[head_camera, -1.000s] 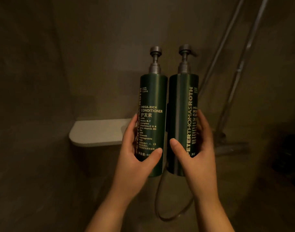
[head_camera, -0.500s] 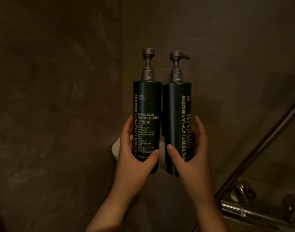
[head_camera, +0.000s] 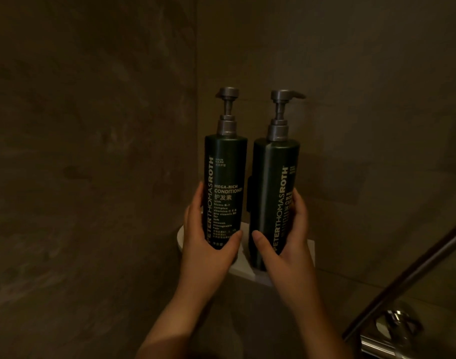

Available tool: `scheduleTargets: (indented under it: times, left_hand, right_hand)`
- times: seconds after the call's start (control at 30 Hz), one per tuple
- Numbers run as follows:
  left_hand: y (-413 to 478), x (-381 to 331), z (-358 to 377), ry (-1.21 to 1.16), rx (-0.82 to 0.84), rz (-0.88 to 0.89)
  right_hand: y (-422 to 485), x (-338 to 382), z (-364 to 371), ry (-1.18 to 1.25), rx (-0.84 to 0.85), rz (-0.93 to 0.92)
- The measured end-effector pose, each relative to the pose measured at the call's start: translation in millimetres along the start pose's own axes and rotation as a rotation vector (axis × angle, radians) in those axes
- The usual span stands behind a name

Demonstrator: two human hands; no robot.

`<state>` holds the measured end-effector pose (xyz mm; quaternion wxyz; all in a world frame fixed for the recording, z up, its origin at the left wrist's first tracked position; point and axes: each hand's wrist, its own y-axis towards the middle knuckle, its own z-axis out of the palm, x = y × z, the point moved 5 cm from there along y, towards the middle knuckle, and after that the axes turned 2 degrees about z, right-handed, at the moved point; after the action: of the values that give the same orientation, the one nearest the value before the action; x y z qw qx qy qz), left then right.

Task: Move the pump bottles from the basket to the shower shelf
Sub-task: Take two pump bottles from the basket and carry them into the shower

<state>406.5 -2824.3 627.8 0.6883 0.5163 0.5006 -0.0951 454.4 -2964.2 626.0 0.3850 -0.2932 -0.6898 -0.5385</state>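
Nearest the camera, two bare forearms reach up and forward. The left hand [head_camera: 208, 244] is wrapped around the lower part of the left bottle [head_camera: 225, 193], thumb across the front and fingers behind; the right hand [head_camera: 286, 244] holds the right bottle [head_camera: 273, 203] the same way. Both grips are closed firmly on their bottles.

Compared with half a second ago, the bottles have come in over the corner, and more of the pale shelf [head_camera: 243, 265] now shows under and between them. Their bases look at or just above its surface, though the hands hide whether they touch. That suggests the carry is nearly over and the set-down is the step in hand.

Both bottles are tall, dark green cylinders with grey pumps, upright and just beside each other. The left label reads as conditioner; the right label is turned partly away. Behind them the dark tiled walls [head_camera: 92, 151] meet in the corner. No basket is in view.
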Motion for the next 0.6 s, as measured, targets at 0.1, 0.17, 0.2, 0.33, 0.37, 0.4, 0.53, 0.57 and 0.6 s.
scheduleTargets:
  times: [0.1,0.17,0.2,0.33,0.37,0.4,0.53,0.57,0.6]
  left_hand:
    - [7,6,2,0.015,0.028,0.001]
    - [11,11,2,0.026,0.054,0.010]
    - [13,13,2,0.027,0.065,0.011]
    - [14,16,1,0.116,0.070,0.039]
    - [12,14,2,0.189,0.061,0.054]
    - [10,11,2,0.280,0.043,0.080]
    - [0,-1,0,0.582,-0.083,0.268]
    - [-1,-2,0,0.610,-0.104,0.286]
    - [-2,-2,-1,0.624,-0.120,0.287]
  right_hand:
    - [5,-2,4,-0.012,0.032,0.014]
    - [8,-3,6,-0.024,0.041,0.023]
    - [10,-4,7,-0.031,0.042,0.031]
    - [10,-10,5,-0.080,-0.024,0.072]
    - [9,-10,3,-0.120,-0.070,0.069]
    - [6,-9,0,-0.169,-0.120,0.054]
    - [2,-5,-11,-0.288,-0.227,-0.003]
    - [2,-6,-11,-0.301,-0.219,0.000]
    - [4,-6,-11,-0.305,-0.213,0.000]
